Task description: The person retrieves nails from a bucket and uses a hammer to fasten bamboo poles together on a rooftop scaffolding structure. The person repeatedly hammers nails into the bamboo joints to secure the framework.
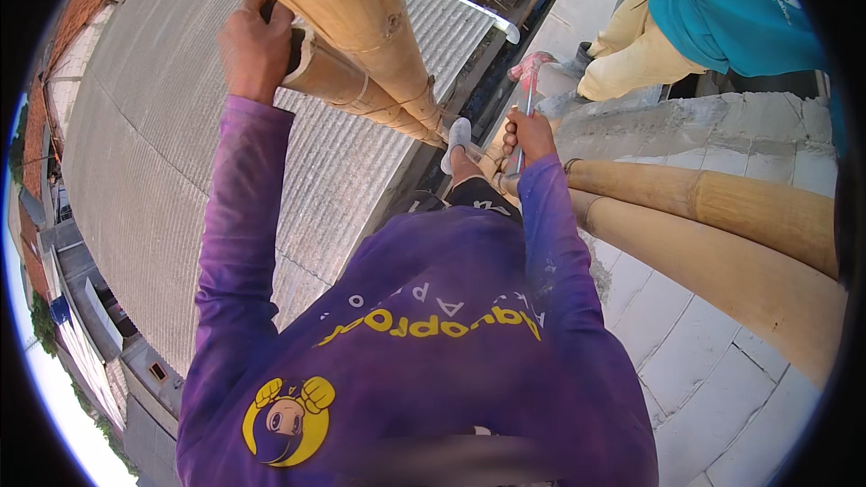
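Observation:
My left hand (255,47) grips the cut end of a bamboo pole (338,83) at the upper left, under a thicker bamboo pole (347,0) that crosses above it. My right hand (530,133) is closed on the metal handle of a hammer (527,81) with a pinkish head, held upright near where two thick bamboo poles (722,207) meet the block wall. Both arms wear purple sleeves. My foot in a grey shoe (456,142) shows below, between the hands.
A grey corrugated roof (180,144) lies far below at the left. A wall of light grey blocks (713,379) runs along the right. Another person in a teal shirt and tan trousers (649,45) crouches on top of the wall at the upper right.

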Motion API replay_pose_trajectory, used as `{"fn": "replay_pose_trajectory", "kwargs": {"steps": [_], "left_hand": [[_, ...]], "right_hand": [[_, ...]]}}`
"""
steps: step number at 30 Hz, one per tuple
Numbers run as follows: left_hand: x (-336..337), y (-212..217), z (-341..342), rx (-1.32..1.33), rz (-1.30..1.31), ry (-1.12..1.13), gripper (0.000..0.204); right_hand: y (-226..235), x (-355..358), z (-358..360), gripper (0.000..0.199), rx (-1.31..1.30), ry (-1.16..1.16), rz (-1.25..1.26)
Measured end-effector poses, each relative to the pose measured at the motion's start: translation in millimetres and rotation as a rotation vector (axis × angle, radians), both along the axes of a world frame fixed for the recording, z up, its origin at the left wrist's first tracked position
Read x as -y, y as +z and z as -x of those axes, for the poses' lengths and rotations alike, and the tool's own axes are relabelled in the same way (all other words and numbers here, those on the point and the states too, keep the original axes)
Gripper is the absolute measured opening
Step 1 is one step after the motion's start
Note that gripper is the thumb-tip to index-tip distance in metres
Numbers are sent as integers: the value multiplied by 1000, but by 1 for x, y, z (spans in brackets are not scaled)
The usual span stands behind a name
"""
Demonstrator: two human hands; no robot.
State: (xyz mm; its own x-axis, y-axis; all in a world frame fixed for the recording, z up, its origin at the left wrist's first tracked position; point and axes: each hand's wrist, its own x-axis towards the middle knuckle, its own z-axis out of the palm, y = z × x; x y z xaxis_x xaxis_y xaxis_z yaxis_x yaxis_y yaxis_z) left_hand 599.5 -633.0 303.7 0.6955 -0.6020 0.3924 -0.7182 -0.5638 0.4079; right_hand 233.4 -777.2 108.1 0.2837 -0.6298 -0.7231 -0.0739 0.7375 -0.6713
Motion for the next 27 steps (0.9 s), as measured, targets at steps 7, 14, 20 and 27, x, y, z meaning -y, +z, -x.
{"fn": "replay_pose_trajectory", "kwargs": {"steps": [7, 14, 20, 27], "left_hand": [[-7, -4, 6, -454, 425, -87, 23], [14, 43, 50, -391, 90, 261, 14], [11, 46, 59, -453, 148, 298, 10], [4, 50, 51, -616, 160, 203, 21]], "right_hand": [[-157, 142, -133, 15, -224, -48, -143], [-208, 147, -105, 18, -242, 415, -189], [-227, 144, -64, 15, -365, 435, -538], [-232, 168, -27, 14, -486, 536, -536]]}}
